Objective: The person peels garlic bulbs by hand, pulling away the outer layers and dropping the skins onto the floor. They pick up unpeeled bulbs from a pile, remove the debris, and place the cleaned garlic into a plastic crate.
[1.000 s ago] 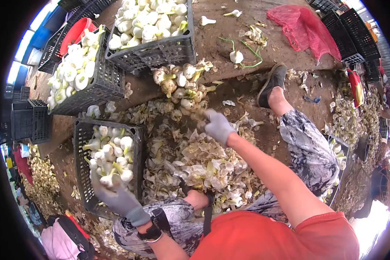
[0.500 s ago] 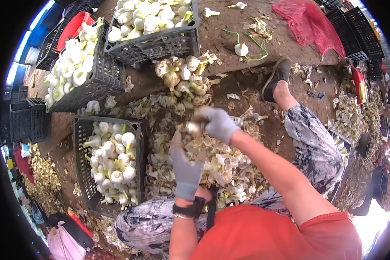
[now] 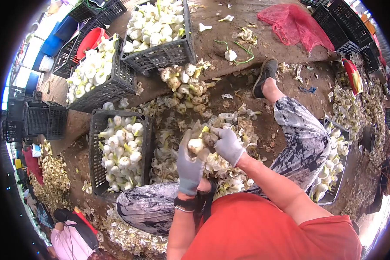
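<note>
A garlic bulb [image 3: 196,145], white with a short yellow-green stalk, is gripped in my left hand [image 3: 189,167], which wears a grey glove. My right hand [image 3: 229,146], also gloved, meets it from the other side. Its brown-stained fingertips are closed at the stalk side of the bulb; whether they pinch loose skin is hard to make out. Beneath both hands lies a heap of papery garlic peelings [image 3: 229,173]. Just beyond them is a pile of unpeeled, soil-brown garlic [image 3: 190,89].
A black crate [image 3: 96,167] of white garlic stands at my left. Two fuller crates, one left [image 3: 110,89] and one straight ahead [image 3: 160,55], stand farther off. Another crate [image 3: 333,193] sits by my right leg. A red mesh bag [image 3: 294,26] lies ahead right. A person in pink [image 3: 69,238] is at lower left.
Both hands have come lower and closer to me, the right one down beside the left at the bulb. The view has shifted, so the crates appear farther right.
</note>
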Demonstrator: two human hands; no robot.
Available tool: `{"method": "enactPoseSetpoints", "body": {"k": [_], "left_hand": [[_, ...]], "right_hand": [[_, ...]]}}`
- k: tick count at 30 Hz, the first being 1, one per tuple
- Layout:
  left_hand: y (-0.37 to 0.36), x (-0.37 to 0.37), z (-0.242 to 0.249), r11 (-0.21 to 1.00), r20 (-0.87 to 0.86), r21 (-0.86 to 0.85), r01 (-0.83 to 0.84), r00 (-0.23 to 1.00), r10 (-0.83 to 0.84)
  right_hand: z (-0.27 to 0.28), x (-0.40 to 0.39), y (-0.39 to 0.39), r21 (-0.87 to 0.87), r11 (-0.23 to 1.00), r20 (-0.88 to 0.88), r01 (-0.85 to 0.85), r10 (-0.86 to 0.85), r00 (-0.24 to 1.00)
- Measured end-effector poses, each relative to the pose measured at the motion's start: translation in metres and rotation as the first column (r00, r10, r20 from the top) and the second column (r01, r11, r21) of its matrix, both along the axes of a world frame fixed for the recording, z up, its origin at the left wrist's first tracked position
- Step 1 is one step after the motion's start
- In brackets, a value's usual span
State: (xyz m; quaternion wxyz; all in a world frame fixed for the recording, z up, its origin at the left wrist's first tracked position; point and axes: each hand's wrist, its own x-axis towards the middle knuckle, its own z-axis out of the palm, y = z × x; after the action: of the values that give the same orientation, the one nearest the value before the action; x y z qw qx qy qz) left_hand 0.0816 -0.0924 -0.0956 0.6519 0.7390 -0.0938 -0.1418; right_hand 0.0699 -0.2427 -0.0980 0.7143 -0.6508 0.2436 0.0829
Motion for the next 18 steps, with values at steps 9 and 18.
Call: {"method": "enactPoseSetpoints", "body": {"k": [9, 18], "left_hand": [[0.002, -0.015, 0.02, 0.993, -0.154, -0.101, 0.056, 0.985, -0.072], [0.032, -0.02, 0.047, 0.84, -0.805, -0.529, -0.124, 0.387, -0.45]], "right_hand": [[0.028, -0.027, -0.012, 0.301, 0.95, 0.032, -0.079, 0.073, 0.997], [0.023, -0.033, -0.016, -0.586, 0.785, 0.452, -0.201, 0.523, 0.722]]}}
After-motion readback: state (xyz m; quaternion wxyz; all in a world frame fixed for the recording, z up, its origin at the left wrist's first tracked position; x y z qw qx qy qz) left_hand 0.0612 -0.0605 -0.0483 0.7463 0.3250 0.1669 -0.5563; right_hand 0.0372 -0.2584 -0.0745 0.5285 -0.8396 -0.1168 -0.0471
